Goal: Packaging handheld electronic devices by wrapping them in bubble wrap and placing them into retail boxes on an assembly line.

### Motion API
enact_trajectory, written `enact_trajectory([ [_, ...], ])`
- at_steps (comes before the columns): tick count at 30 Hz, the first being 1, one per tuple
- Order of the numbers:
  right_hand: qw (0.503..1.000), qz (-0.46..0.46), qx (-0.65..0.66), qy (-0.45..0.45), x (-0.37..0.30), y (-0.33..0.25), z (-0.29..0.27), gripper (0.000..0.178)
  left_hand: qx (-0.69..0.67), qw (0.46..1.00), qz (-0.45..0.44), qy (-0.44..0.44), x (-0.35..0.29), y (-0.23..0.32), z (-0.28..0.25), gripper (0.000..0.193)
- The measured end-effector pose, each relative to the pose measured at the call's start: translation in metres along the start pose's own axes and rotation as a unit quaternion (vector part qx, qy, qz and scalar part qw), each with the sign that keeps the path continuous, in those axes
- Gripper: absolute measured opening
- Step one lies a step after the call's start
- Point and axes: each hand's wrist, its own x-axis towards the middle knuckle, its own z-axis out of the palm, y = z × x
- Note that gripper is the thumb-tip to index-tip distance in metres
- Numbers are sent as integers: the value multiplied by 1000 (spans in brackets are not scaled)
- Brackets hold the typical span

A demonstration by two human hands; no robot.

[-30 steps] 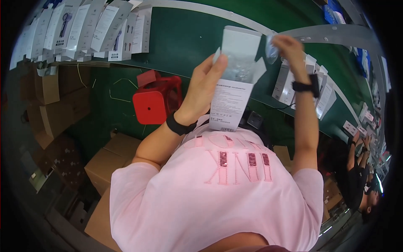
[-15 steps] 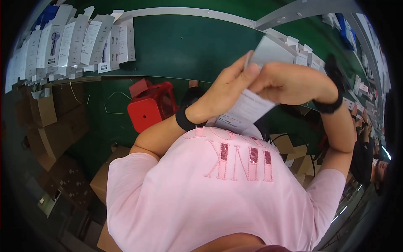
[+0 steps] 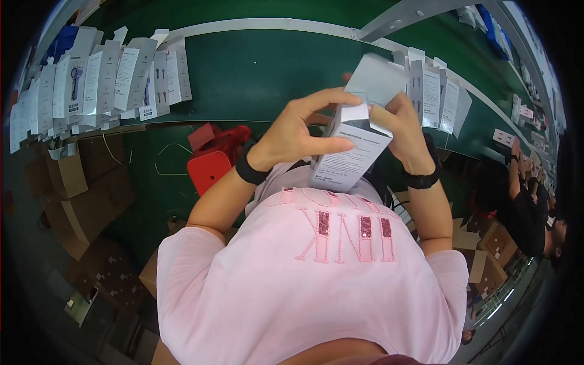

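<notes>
A white cardboard box [image 3: 351, 161] with grey print is held upright in front of my chest, its top open and a large flap [image 3: 382, 79] standing up at the far side. My left hand [image 3: 301, 131] grips it from the left, thumb along the printed face and fingers over the top edge. From the right, my right hand [image 3: 401, 131] is bent at the box's top, fingers pressed to the opening beside the flap. What lies inside the box is hidden.
Rows of white boxes stand at the far left [image 3: 100, 79] and right [image 3: 431, 91] of the green table [image 3: 255, 73]. A red stool [image 3: 210, 164] stands beneath its near edge. Brown cartons [image 3: 91, 213] are on the left floor. Another person [image 3: 528, 213] works farther right.
My right hand has turned and come down to the box's top, its forearm nearer my body. The box now shows its printed face and open top more plainly. My left hand has shifted left.
</notes>
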Motion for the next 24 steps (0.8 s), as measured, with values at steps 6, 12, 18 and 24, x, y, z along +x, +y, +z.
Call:
enact_trajectory([
  [6, 984, -152, -89, -37, -21, -6, -10, 34, 11, 1000, -24, 16, 2, -18, -2, 59],
  [12, 964, -152, -215, -47, -27, -11, -24, 32, -61, 998, -28, 11, 13, -8, 8, 65],
  [18, 964, -164, -209, 28, -54, -1, -28, 61, -36, 998, -38, -35, 27, -17, 19, 56],
  [24, 976, -68, -193, 74, -82, -12, -83, 78, 6, 999, 2, -44, 55, -10, 65, 67],
])
